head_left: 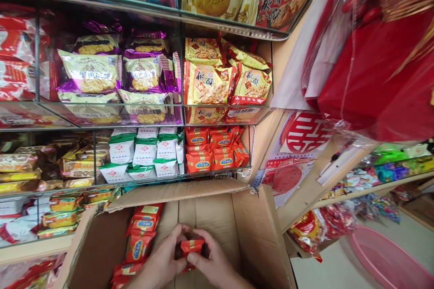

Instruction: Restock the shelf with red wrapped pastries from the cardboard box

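Observation:
Both my hands reach down into an open cardboard box [257, 235] in front of the shelves. My left hand [164, 259] and my right hand [212, 262] are closed together on a small orange-red snack packet [192, 247] held between the fingertips. To the left of my hands, inside the box, lies a row of the same orange-red packets [140, 239]. On the shelf just above the box sits a stack of matching orange-red packets [215, 148], beside white and green packets [145, 151].
Glass shelves [135, 119] carry purple and yellow biscuit bags and orange cookie bags. A wooden shelf post [271, 131] stands right of them. Red wrapped goods [376, 63] hang at upper right. A pink basin [389, 262] lies on the floor at lower right.

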`<action>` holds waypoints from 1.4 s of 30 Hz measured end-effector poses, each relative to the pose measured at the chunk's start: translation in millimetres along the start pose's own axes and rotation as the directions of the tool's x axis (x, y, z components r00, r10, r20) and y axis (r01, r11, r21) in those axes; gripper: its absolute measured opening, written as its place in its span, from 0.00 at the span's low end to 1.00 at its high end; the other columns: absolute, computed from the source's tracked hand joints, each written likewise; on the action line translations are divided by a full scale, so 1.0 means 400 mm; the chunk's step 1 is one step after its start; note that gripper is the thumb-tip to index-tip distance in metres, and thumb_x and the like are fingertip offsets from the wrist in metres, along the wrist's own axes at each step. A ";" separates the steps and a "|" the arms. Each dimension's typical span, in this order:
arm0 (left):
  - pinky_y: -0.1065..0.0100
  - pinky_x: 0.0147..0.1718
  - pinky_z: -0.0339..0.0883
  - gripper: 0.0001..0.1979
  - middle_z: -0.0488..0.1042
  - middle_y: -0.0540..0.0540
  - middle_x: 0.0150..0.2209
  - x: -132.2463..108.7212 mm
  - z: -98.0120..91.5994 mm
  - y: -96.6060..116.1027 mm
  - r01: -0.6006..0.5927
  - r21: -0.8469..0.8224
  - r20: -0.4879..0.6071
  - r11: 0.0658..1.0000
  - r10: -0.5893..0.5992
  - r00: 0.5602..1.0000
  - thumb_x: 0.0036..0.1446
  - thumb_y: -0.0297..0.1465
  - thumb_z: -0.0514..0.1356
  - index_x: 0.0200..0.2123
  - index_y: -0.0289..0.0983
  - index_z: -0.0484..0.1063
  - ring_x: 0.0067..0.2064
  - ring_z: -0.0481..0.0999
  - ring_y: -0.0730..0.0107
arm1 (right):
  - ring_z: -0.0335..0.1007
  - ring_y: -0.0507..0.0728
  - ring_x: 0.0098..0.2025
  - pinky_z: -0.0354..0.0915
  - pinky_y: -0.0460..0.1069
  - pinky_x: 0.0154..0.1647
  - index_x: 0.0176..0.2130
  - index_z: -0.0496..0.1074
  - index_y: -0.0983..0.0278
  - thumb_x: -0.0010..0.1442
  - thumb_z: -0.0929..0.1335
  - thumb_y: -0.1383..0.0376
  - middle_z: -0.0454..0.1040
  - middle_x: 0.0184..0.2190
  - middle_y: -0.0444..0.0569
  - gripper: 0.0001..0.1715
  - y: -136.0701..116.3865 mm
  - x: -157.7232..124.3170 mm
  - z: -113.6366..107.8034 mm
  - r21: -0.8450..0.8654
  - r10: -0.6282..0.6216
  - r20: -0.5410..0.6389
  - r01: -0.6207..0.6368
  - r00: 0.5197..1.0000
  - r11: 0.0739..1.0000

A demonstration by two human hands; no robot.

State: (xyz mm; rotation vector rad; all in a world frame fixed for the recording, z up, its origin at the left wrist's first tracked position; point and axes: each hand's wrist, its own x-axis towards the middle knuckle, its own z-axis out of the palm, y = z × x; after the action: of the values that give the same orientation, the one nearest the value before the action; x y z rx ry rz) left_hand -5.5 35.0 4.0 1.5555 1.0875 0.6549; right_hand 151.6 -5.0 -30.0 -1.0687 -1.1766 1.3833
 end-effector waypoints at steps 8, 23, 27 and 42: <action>0.67 0.37 0.67 0.26 0.67 0.50 0.32 -0.008 0.016 -0.019 -0.039 0.018 0.089 0.999 0.037 0.995 0.45 0.42 0.60 0.47 0.43 0.57 0.35 0.70 0.68 | 0.59 0.49 0.24 0.55 0.44 0.27 0.30 0.71 0.65 0.47 0.69 0.58 0.65 0.21 0.40 0.12 -0.010 0.015 -0.018 -0.076 0.009 -0.005 -0.009 1.000 0.997; 0.68 0.38 0.66 0.17 0.75 0.48 0.34 0.026 -0.058 -0.005 0.028 0.397 0.100 0.917 -0.074 0.992 0.52 0.40 0.55 0.43 0.40 0.69 0.37 0.73 0.66 | 0.65 0.51 0.30 0.61 0.44 0.31 0.33 0.69 0.63 0.51 0.69 0.58 0.70 0.28 0.43 0.12 -0.465 0.031 -0.155 -0.297 -0.325 -0.150 0.271 0.934 0.916; 0.67 0.45 0.64 0.18 0.74 0.45 0.43 0.020 -0.050 -0.032 0.007 0.481 0.129 0.877 -0.079 0.988 0.49 0.34 0.57 0.45 0.40 0.70 0.45 0.72 0.64 | 0.64 0.49 0.27 0.61 0.44 0.29 0.33 0.63 0.64 0.50 0.69 0.59 0.68 0.27 0.41 0.14 -0.538 0.184 -0.148 -0.324 -0.518 -0.313 0.423 0.796 0.846; 0.66 0.47 0.62 0.17 0.70 0.46 0.45 0.000 -0.058 -0.029 -0.053 0.575 0.176 0.816 -0.060 0.983 0.49 0.33 0.57 0.44 0.42 0.69 0.48 0.69 0.62 | 0.68 0.55 0.33 0.62 0.48 0.33 0.34 0.64 0.63 0.58 0.63 0.63 0.69 0.34 0.49 0.05 -0.519 0.314 -0.085 -0.920 -0.659 -0.137 0.151 0.740 0.361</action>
State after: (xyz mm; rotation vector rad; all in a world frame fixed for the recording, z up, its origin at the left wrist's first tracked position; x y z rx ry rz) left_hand -28.8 45.6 -0.6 2.0865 1.2091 0.1560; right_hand 198.0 131.8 167.7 -1.5275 -1.6354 -0.0865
